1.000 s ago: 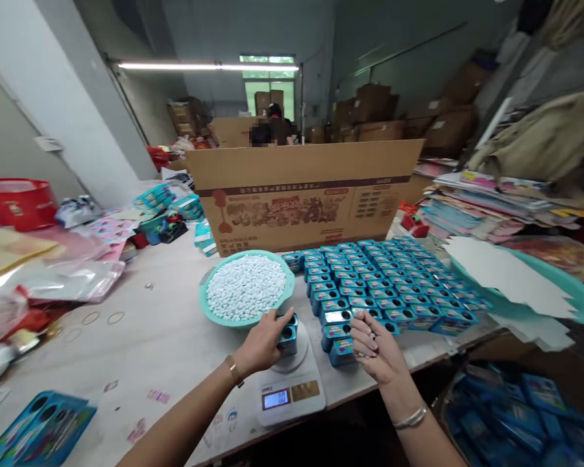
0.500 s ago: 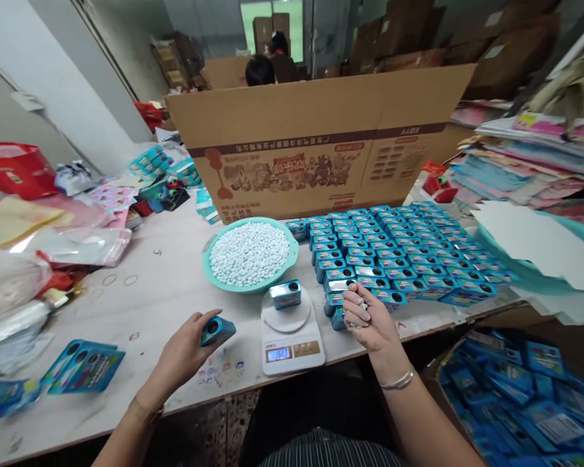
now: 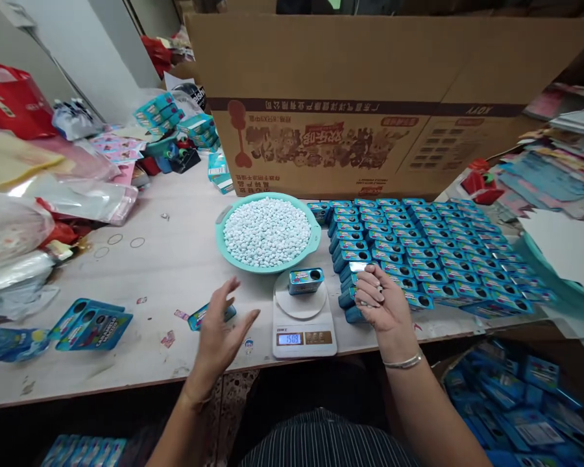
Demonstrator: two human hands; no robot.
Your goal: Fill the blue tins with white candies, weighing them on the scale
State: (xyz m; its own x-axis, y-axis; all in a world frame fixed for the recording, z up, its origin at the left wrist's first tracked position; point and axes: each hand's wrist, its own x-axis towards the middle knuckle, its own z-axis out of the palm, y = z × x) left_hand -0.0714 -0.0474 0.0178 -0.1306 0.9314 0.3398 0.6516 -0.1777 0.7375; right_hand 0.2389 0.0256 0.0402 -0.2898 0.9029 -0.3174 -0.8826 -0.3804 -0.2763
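Observation:
My left hand (image 3: 221,334) is open over the table, thumb and fingers spread, with nothing in it. Behind its fingers a small blue box (image 3: 198,318) lies on the tabletop, partly covered by the hand. My right hand (image 3: 382,305) is curled palm up around a few white tablets (image 3: 379,289) that show between the fingers. Between my hands stands a white kitchen scale (image 3: 304,324) with a lit display. One blue box with a round dark hole (image 3: 305,281) stands on its plate. Just behind is a turquoise basin (image 3: 228,253) heaped with white tablets.
Tight rows of blue boxes (image 3: 418,253) fill the table's right side. A large cardboard carton (image 3: 370,78) walls off the back. Flat blue boxes (image 3: 95,327) and plastic bags (image 3: 17,214) lie left. Below the right edge, a carton holds more blue packs (image 3: 525,408).
My left hand has let go of its blue box, which now lies on the table, and moved right toward the scale. The scale's reading has dropped. My view has tilted down.

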